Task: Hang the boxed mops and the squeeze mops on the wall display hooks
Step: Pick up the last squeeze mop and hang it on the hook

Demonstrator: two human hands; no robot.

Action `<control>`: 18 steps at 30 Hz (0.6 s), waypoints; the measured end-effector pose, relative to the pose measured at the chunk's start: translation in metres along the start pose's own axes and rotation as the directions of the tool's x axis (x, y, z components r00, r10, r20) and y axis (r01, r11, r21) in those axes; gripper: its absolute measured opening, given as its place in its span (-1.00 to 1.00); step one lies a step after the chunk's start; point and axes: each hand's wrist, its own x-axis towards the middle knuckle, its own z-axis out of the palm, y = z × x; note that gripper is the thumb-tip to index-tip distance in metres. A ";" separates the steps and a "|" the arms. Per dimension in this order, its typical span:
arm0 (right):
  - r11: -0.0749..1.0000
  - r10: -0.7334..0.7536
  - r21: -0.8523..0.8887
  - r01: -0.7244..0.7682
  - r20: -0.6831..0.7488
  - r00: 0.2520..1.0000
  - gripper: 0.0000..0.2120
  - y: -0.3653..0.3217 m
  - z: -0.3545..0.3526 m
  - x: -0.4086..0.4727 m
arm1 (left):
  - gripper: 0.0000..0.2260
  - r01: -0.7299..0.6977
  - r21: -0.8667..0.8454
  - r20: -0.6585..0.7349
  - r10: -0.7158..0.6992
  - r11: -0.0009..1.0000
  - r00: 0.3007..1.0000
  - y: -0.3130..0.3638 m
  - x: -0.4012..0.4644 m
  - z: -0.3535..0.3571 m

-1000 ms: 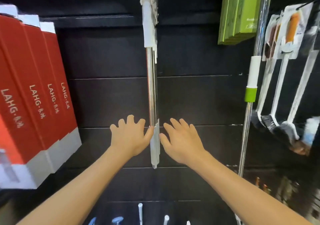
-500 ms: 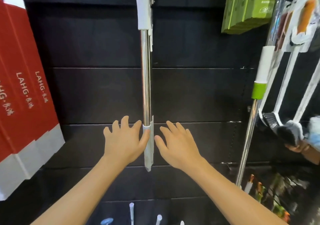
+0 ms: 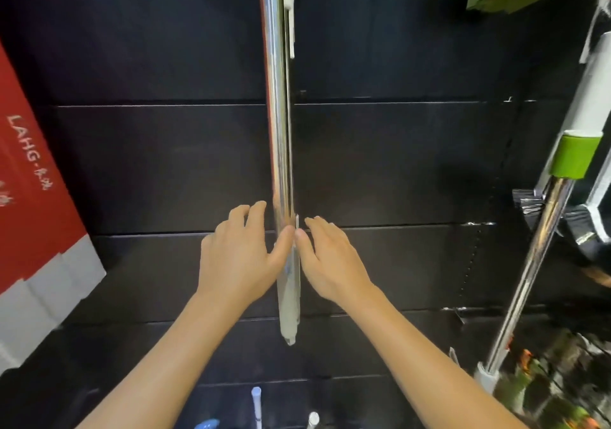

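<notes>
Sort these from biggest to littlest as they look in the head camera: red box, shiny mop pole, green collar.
1. red box
2. shiny mop pole
3. green collar
The box is cut off and nearer, so its lead is only apparent.

At the left edge of the frame, a red mop box (image 3: 29, 197) bears white lettering "LAHG", followed by smaller characters too blurred to read.

Dim, dark wall; glare streak on chrome pole (image 3: 277, 98); edges bowed, blurry lower right.
</notes>
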 end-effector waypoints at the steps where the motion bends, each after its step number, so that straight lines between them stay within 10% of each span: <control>1: 0.997 0.006 0.073 -0.006 0.001 1.000 -0.51 0.005 0.003 0.008 | -0.35 0.021 -0.048 0.006 -0.021 0.999 1.000 0.002 0.004 0.003; 7: 0.855 0.025 0.517 -0.043 0.041 0.999 -0.43 0.029 0.032 0.055 | -0.73 0.063 -0.437 -0.010 -0.075 0.897 0.997 0.019 0.017 0.016; 18: 0.576 -0.075 0.814 -0.080 0.150 0.986 -0.38 0.032 0.076 0.084 | -0.61 0.118 -0.750 -0.068 -0.253 0.651 0.965 0.040 0.028 0.058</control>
